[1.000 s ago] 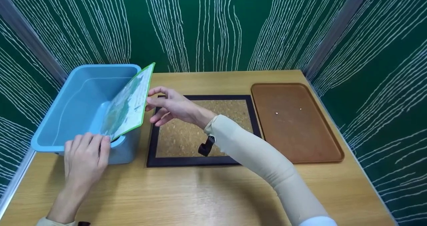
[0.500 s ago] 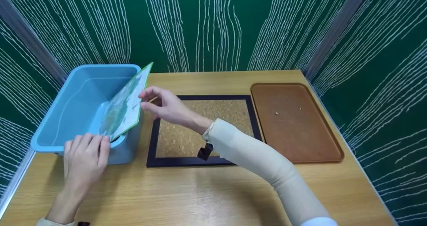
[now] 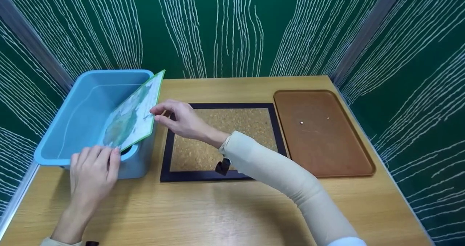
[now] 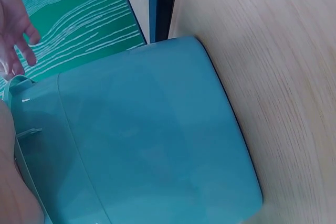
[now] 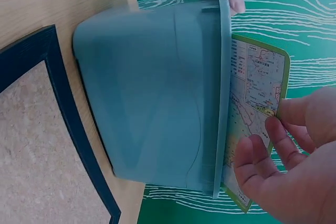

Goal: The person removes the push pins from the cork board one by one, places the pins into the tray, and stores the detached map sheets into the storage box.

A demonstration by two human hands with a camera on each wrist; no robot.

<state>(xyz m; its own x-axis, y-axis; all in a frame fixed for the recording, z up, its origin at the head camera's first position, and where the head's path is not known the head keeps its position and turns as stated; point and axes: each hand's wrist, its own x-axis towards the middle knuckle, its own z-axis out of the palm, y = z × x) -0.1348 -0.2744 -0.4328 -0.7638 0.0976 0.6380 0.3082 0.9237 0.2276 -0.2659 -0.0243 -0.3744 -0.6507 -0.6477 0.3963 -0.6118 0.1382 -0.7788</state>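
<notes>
A stiff map board with a green border leans inside the blue plastic bin, its right edge standing above the rim. My right hand pinches that edge between thumb and fingers. In the right wrist view, the same hand is at the side of the map board, whose printed side faces the camera. My left hand grips the bin's front rim, close to the board's lower corner. Seen from the left wrist, the bin's outer wall fills much of the view, and most of the left hand is out of frame.
Right of the bin, a cork board with a dark frame lies on the wooden table, partly under my right forearm. Farther right is a brown tray with two tiny shiny specks. Green walls with white lines enclose the table.
My right hand's spread fingers have drawn together on the board's edge. The map board has shifted slightly left and deeper into the bin. The left hand has stayed at the rim.
</notes>
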